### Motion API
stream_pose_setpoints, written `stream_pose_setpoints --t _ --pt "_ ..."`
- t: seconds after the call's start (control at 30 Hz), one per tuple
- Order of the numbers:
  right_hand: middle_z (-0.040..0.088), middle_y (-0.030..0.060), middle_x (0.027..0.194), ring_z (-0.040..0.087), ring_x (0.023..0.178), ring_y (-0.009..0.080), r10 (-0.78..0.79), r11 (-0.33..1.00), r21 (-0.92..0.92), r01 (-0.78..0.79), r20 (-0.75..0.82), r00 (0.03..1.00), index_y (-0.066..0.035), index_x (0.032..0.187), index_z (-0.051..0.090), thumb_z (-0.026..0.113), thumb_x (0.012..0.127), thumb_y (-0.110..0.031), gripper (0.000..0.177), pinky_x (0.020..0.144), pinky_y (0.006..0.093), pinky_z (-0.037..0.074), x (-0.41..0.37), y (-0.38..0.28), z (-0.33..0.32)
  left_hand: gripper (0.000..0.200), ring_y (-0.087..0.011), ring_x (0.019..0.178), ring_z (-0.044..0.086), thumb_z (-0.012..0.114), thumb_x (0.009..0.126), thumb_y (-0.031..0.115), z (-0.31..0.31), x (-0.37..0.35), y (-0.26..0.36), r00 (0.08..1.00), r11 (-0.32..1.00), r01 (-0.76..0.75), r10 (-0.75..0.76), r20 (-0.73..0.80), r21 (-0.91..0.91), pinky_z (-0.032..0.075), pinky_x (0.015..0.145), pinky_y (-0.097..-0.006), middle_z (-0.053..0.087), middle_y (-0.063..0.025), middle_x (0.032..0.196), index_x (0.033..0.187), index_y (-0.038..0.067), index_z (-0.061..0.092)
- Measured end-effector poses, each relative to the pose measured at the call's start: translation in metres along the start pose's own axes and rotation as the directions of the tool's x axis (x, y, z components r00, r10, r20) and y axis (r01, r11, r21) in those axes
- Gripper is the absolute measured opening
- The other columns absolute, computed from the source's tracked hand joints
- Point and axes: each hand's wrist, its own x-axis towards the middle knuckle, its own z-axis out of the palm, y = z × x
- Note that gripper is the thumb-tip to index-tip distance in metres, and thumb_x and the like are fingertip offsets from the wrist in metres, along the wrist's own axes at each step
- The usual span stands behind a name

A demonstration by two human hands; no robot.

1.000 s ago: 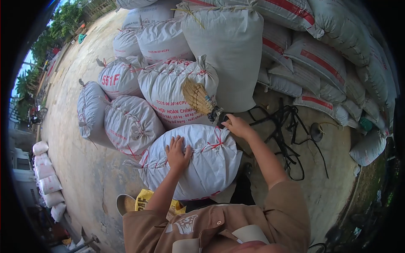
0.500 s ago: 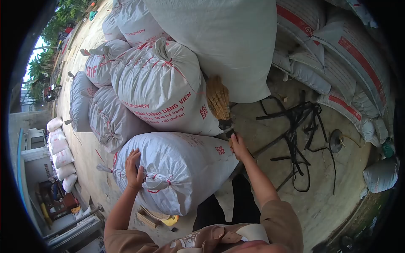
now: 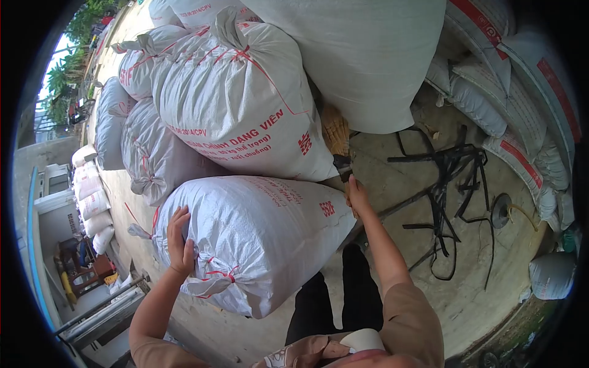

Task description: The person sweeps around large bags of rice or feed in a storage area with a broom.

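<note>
My left hand [image 3: 180, 242] rests on the left end of a full white sack [image 3: 264, 227] marked 552F, fingers spread a little, beside its red-tied corner. To the right, my right hand [image 3: 356, 195] is closed around the dark handle of a straw broom [image 3: 336, 132]. The broom head points away from me, in the gap between a tied sack with red print [image 3: 227, 104] and a large plain white sack [image 3: 374, 55]. Part of the bristles is hidden behind these sacks.
Black straps [image 3: 442, 178] lie tangled on the concrete floor at the right, near a round metal disc [image 3: 500, 210]. Red-striped sacks [image 3: 521, 161] are stacked at the upper right. More tied sacks [image 3: 162, 147] stand at the left, and others [image 3: 92, 199] line the far wall.
The view has shifted, so the sacks sit further left and the straps lower. The broom head has slid further in between the sacks. The yellow object under the near sack is out of sight.
</note>
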Motion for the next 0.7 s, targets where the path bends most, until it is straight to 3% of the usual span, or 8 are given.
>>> stream_pose_setpoints --t 0.17,0.3,0.33,0.37,0.5,0.57,0.63,0.7 --pt "0.041 0.0006 0.053 0.038 0.041 0.0077 -0.525 0.844 0.27 0.464 0.239 0.817 -0.005 0.084 0.045 0.032 0.093 -0.045 0.042 0.039 0.0237 0.033 -0.05 -0.042 0.043 0.051 -0.0361 0.122 0.035 0.038 0.08 0.033 -0.002 0.001 0.001 1.0 0.999 -0.018 0.018 -0.007 0.035 0.023 0.102 -0.0426 0.044 -0.0194 0.126 0.117 -0.002 0.045" --pt "0.042 0.0018 0.054 0.039 0.041 0.0096 -0.464 0.884 0.109 0.454 0.092 0.881 -0.005 0.078 0.046 0.035 0.092 -0.046 0.044 0.039 0.0256 0.032 0.017 0.032 0.05 0.052 -0.036 0.123 0.035 0.037 0.08 0.034 -0.002 0.001 0.001 1.0 0.999 -0.018 0.018 -0.001 0.043 0.023 0.102 -0.0423 0.044 -0.0192 0.127 0.117 -0.001 0.044" --pt "0.043 0.0025 0.054 0.039 0.041 0.011 -0.062 0.998 0.002 0.062 0.152 0.987 -0.004 0.075 0.046 0.037 0.09 -0.047 0.046 0.039 0.0271 0.033 0.023 0.031 0.035 0.052 -0.036 0.123 0.035 0.037 0.08 0.034 -0.001 0.003 0.0 0.999 0.998 -0.036 0.036 0.006 0.044 0.023 0.102 -0.0423 0.044 -0.0192 0.127 0.117 -0.001 0.044" --pt "0.043 0.0033 0.054 0.04 0.042 0.0123 0.357 0.933 -0.114 -0.342 0.172 0.918 -0.004 0.072 0.047 0.038 0.089 -0.048 0.049 0.039 0.0286 0.033 0.029 0.032 0.021 0.052 -0.0358 0.123 0.034 0.037 0.08 0.034 0.0 0.002 -0.001 0.999 0.998 -0.037 0.037 -0.003 0.04 0.022 0.102 -0.0422 0.043 -0.0191 0.127 0.118 -0.001 0.044" --pt "0.044 0.0043 0.054 0.04 0.041 0.0143 0.332 0.847 -0.5 -0.181 0.23 0.915 -0.003 0.067 0.047 0.039 0.087 -0.053 0.054 0.039 0.03 0.033 0.042 0.039 -0.021 0.053 -0.0351 0.123 0.034 0.035 0.082 0.036 0.003 -0.002 -0.009 0.998 0.998 -0.056 0.056 0.001 0.013 0.022 0.102 -0.0418 0.043 -0.0194 0.127 0.118 -0.002 0.044" --pt "0.042 0.0034 0.052 0.038 0.039 0.0126 -0.066 0.981 -0.179 0.079 0.08 0.995 -0.004 0.071 0.047 0.033 0.088 -0.056 0.056 0.038 0.0283 0.031 0.004 -0.016 -0.018 0.054 -0.0346 0.123 0.034 0.034 0.083 0.038 0.004 -0.002 -0.009 0.999 0.999 -0.048 0.048 -0.009 -0.002 0.021 0.102 -0.0414 0.043 -0.0202 0.127 0.118 -0.002 0.043" --pt "0.041 0.002 0.051 0.037 0.038 0.0109 -0.125 0.938 0.346 0.016 0.295 0.947 -0.006 0.075 0.046 0.028 0.089 -0.058 0.056 0.037 0.0262 0.03 -0.008 -0.059 -0.016 0.054 -0.0345 0.123 0.034 0.034 0.083 0.038 0.005 -0.002 -0.008 0.999 0.999 -0.051 0.051 0.002 -0.01 0.021 0.102 -0.0413 0.042 -0.0202 0.127 0.119 -0.002 0.043" --pt "0.04 0.0014 0.051 0.036 0.038 0.0103 -0.147 0.946 0.324 0.02 0.373 0.916 -0.007 0.076 0.046 0.027 0.089 -0.058 0.056 0.037 0.0254 0.029 -0.014 -0.071 0.01 0.055 -0.0339 0.123 0.033 0.034 0.084 0.038 0.006 -0.003 -0.012 0.999 0.998 -0.044 0.044 0.007 -0.037 0.021 0.103 -0.0409 0.041 -0.0198 0.128 0.12 -0.003 0.041"
